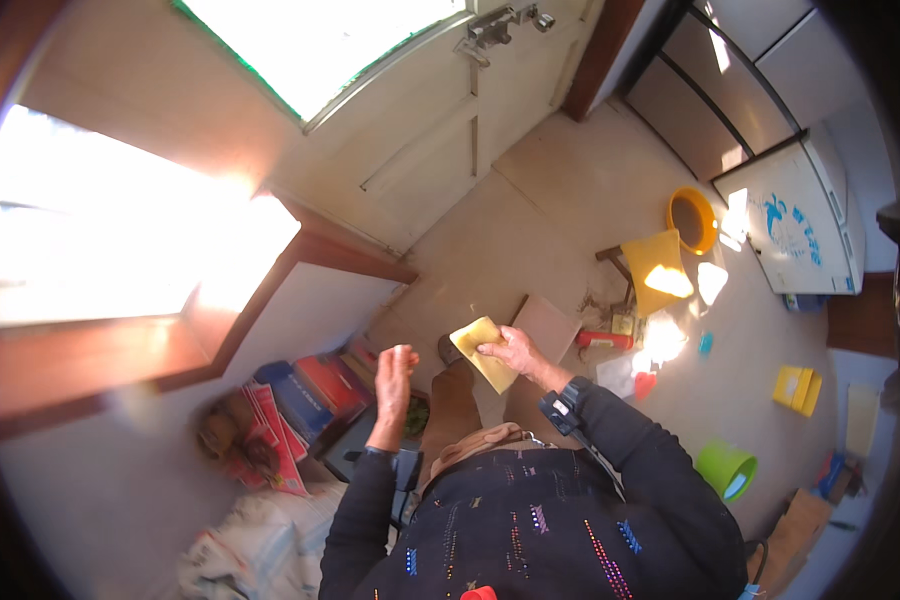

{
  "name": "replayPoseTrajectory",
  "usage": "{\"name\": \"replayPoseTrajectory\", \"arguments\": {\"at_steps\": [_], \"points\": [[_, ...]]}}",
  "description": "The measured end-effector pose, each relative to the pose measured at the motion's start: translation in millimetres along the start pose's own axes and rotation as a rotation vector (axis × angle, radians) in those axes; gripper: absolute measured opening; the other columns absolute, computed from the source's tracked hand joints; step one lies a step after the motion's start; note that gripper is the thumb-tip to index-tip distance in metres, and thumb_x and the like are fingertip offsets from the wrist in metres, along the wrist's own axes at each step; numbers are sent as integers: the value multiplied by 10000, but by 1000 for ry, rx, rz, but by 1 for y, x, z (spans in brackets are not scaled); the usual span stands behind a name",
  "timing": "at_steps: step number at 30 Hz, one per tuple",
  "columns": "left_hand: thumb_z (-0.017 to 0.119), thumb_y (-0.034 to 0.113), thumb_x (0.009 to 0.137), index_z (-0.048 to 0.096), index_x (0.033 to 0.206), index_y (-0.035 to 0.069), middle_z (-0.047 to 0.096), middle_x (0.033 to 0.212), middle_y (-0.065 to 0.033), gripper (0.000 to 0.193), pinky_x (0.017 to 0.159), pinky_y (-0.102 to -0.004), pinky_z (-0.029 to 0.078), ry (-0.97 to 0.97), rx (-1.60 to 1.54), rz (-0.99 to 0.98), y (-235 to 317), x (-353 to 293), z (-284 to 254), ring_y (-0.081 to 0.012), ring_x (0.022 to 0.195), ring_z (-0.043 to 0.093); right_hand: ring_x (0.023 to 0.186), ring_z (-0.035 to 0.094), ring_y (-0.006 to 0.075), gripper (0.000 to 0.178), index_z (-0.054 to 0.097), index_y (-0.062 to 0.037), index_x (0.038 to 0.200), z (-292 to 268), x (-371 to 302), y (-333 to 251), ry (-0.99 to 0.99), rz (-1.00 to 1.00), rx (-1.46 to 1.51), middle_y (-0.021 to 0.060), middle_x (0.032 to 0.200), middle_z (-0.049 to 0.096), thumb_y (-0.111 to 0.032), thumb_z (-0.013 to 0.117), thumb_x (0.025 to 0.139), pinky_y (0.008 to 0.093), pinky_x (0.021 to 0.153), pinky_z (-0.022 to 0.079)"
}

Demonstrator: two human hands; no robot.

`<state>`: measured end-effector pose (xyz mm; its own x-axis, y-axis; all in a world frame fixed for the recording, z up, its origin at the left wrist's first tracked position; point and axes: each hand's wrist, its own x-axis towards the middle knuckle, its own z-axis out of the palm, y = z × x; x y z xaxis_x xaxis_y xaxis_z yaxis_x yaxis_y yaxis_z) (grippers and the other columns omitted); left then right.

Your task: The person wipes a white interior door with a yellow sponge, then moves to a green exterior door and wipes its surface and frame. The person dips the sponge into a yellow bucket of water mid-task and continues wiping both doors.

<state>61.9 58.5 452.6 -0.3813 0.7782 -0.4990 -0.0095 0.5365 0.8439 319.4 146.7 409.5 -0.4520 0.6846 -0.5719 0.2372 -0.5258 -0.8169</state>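
My right hand (518, 356) grips a flat, pale yellow sheet (485, 350) by its right side, with the thumb lying on top. The sheet hangs above my lap and looks thin; I cannot make out whether it is cloth or card. To the left, my left hand (394, 378) is raised apart from the sheet, its fingers curled together. Anything between those fingers is too small or hidden to see. Beyond the sheet, a light tan board (545, 330) lies low near my feet.
A red cylinder (604, 341) lies on the floor, right of the board. Farther off are a yellow-topped stool (653, 258) and a yellow basin (708, 222). A green bucket (722, 468) and a yellow box (792, 388) sit at right. Boxes (328, 390) and a white sack (260, 535) crowd the left.
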Motion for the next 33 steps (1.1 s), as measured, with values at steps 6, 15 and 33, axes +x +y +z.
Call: {"name": "replayPoseTrajectory", "arguments": {"at_steps": [6,15,33], "points": [[532,405,1056,595,834,68,657,734,-53,409,735,-293,490,-29,162,-30,5,63,-66,-151,744,652,901,654,147,313,649,15,1125,25,34,-19,63,-15,93,77,996,716,-156,696,868,309,804,520],[586,394,1033,594,782,60,633,698,-49,417,709,-284,494,-226,95,-83,16,115,-13,-149,646,622,942,664,147,253,645,20,1138,-19,85,-26,179,-395,91,95,1043,716,-89,601,914,293,838,530],[631,121,982,674,1167,39,710,1077,-86,207,785,-280,559,-410,223,-473,28,282,241,-155,929,687,915,693,154,397,647,-11,1232,-362,301,-61,313,185,574,78,1063,722,-250,739,928,325,798,566]]}}
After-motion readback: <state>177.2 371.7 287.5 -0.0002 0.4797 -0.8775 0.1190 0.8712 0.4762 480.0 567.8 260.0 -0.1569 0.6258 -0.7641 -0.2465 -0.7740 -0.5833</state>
